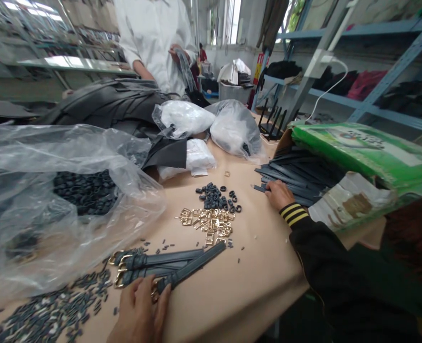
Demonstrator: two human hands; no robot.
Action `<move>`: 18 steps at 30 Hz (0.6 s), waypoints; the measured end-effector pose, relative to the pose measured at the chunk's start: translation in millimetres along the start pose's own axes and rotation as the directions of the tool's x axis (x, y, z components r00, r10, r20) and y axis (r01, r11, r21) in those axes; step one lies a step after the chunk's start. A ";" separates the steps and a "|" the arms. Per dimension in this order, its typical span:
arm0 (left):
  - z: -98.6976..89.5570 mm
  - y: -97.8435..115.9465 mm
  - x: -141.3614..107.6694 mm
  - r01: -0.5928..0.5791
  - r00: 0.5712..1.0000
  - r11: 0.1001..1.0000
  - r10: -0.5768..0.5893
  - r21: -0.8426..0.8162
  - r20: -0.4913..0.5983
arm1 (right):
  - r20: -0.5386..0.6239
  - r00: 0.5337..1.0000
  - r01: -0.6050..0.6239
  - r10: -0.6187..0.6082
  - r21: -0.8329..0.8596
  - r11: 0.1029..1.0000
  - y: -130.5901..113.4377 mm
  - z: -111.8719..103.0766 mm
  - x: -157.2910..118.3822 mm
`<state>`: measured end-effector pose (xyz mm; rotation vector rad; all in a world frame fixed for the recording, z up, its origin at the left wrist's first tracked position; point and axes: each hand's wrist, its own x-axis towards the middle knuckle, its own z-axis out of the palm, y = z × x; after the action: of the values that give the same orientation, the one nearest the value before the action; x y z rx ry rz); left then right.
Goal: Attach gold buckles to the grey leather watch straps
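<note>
My left hand [141, 305] is closed at the front of the table, thumb and fingers around the gold-buckle end of a dark strap [196, 265]. This strap lies slantwise against several other buckled straps [157, 258]. Farther right, my right hand [280, 195] pinches the end of a plain dark strap beside the pile of loose straps [300, 169], which spills from a green box [368, 147]. Between my hands lie a heap of gold buckles [214, 223] and a cluster of small black loops [214, 196].
Small dark pieces [60, 305] are scattered at the front left. Behind them, a clear plastic bag [132, 186] holds black loops. White plastic bags [185, 119] and a black router [271, 126] stand at the back. Across the table, a person in white [157, 43] handles dark material.
</note>
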<state>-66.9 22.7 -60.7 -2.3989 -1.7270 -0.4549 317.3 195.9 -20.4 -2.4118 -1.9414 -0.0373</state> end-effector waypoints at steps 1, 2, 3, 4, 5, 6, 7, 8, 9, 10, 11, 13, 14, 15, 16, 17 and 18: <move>-1.7 2.3 0.4 -0.001 1.000 1.000 0.001 0.010 -0.015 | 0.007 1.000 0.015 -0.015 -0.015 1.000 -1.7 -0.2 -1.6; -3.8 5.1 1.5 0.018 0.999 1.000 -0.018 0.006 -0.033 | 0.012 0.999 0.031 -0.031 -0.028 0.999 -3.9 -0.5 -3.5; -6.0 8.2 3.0 0.048 0.997 0.999 -0.048 -0.008 -0.059 | 0.014 0.999 0.045 -0.045 -0.041 0.998 -6.1 -1.0 -5.4; -8.3 11.4 4.5 0.080 0.993 0.996 -0.082 -0.032 -0.088 | 0.014 0.998 0.057 -0.056 -0.053 0.997 -8.3 -1.8 -6.9; -10.5 14.7 5.9 0.112 0.986 0.992 -0.120 -0.064 -0.120 | 0.011 0.998 0.065 -0.064 -0.063 0.996 -10.1 -3.0 -7.9; -12.6 18.0 6.8 0.141 0.976 0.985 -0.155 -0.098 -0.153 | 0.008 0.998 0.070 -0.070 -0.072 0.995 -11.4 -5.0 -8.2; -14.7 21.3 7.1 0.161 0.965 0.978 -0.184 -0.131 -0.185 | 0.004 0.997 0.074 -0.074 -0.077 0.994 -12.3 -8.1 -8.0; -17.1 24.9 6.8 0.168 0.956 0.971 -0.202 -0.169 -0.212 | 0.000 0.997 0.080 -0.080 -0.077 0.994 -13.1 -12.3 -7.7; -19.7 28.9 6.0 0.168 0.950 0.961 -0.217 -0.217 -0.225 | -0.006 0.996 0.088 -0.089 -0.073 0.993 -14.3 -17.8 -8.1; -23.0 33.4 5.0 0.169 0.947 0.944 -0.235 -0.283 -0.219 | -0.013 0.995 0.101 -0.102 -0.064 0.993 -16.5 -24.3 -9.9; -26.8 38.6 4.1 0.180 0.946 0.914 -0.262 -0.365 -0.189 | -0.022 0.993 0.117 -0.118 -0.048 0.992 -20.3 -31.3 -14.2; -35.7 50.7 3.9 0.264 0.943 0.783 -0.332 -0.564 -0.020 | -0.032 0.985 0.169 -0.169 -0.002 0.986 -34.6 -44.7 -33.0; -40.2 57.2 5.1 0.345 0.923 0.674 -0.370 -0.654 0.107 | -0.025 0.977 0.213 -0.212 0.043 0.976 -45.0 -49.9 -48.1; -44.0 63.4 7.1 0.436 0.888 0.538 -0.388 -0.722 0.247 | -0.004 0.963 0.269 -0.270 0.095 0.959 -57.0 -53.6 -66.7; -46.8 69.1 9.7 0.512 0.844 0.377 -0.388 -0.772 0.371 | 0.035 0.930 0.355 -0.367 0.185 0.916 -69.8 -55.8 -87.6; -48.3 73.7 12.5 0.558 0.806 0.213 -0.369 -0.802 0.462 | 0.100 0.847 0.441 -0.522 0.417 0.795 -82.4 -56.4 -109.6; -48.4 77.2 14.9 0.564 0.789 0.076 -0.342 -0.822 0.510 | 0.175 0.729 0.432 -0.662 0.632 0.643 -94.1 -55.5 -131.0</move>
<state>2.8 -3.3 -5.9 -2.3176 -2.9241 -2.0472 197.9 85.3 30.7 -1.4372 -2.3531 0.9317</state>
